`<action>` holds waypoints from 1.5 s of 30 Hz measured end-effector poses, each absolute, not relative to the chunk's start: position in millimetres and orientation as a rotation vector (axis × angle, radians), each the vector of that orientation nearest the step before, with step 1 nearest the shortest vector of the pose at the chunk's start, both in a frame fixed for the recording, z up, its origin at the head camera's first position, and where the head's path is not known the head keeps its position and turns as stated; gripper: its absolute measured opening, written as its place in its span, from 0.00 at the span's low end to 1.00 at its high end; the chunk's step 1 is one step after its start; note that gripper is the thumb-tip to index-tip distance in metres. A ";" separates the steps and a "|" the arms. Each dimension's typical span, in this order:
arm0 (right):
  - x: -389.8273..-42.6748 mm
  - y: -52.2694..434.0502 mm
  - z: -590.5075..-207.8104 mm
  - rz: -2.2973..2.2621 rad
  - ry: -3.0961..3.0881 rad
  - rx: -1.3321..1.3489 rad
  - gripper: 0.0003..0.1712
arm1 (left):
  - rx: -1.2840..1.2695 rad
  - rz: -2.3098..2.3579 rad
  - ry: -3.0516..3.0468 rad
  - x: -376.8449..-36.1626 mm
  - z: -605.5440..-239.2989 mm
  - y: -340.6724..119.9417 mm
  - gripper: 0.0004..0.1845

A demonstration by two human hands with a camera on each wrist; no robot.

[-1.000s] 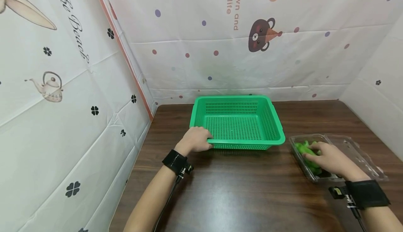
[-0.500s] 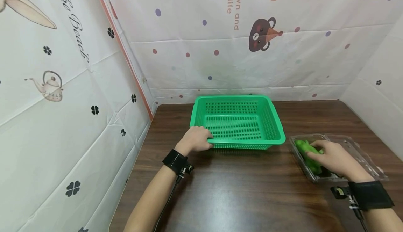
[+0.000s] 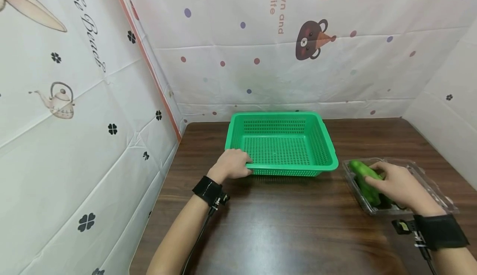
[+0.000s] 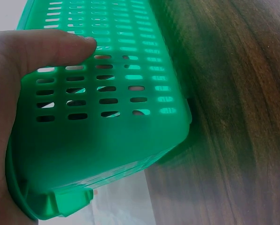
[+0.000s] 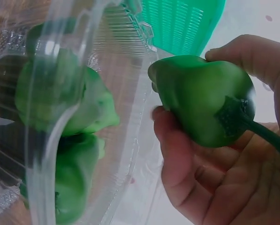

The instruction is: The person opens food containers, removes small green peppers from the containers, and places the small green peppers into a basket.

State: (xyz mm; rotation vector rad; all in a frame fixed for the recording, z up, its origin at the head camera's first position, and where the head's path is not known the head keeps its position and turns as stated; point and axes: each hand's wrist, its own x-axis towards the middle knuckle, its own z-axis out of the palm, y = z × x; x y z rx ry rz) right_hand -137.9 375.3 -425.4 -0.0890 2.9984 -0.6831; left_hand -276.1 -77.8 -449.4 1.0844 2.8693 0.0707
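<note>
My left hand [image 3: 232, 164] grips the near left corner of a green plastic basket [image 3: 290, 168], which has slotted walls. In the left wrist view the thumb [image 4: 69, 47] presses on the basket's outer wall. At the right, my right hand [image 3: 400, 186] holds a green pepper [image 5: 196, 101] between thumb and fingers, its dark stem pointing back toward the palm. It is above a clear plastic box [image 3: 358, 198]. More green peppers [image 5: 64, 98] lie inside that box, partly seen through its wall in the right wrist view.
The box's clear lid [image 3: 441, 192] lies folded back on its right side. A brown wooden table [image 3: 275, 225] carries everything. White printed sheets [image 3: 231, 76] stand behind and at both sides. Each wrist wears a black band [image 3: 441, 232] with a camera and cable.
My right hand has picked one pepper up from the others and raised it slightly over the box. My left hand and the basket have stayed in place.
</note>
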 end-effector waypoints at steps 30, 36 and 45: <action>-149.6 362.1 -405.6 -0.736 3.120 -0.155 0.28 | 1.115 0.091 2.862 -276.8 -447.2 -78.4 0.13; -152.4 358.8 -404.2 -0.753 3.126 -0.154 0.27 | 1.109 0.095 2.863 -276.2 -446.7 -78.1 0.13; -154.1 355.4 -400.7 -0.745 3.140 -0.167 0.28 | 1.118 0.098 2.867 -275.5 -446.0 -78.1 0.09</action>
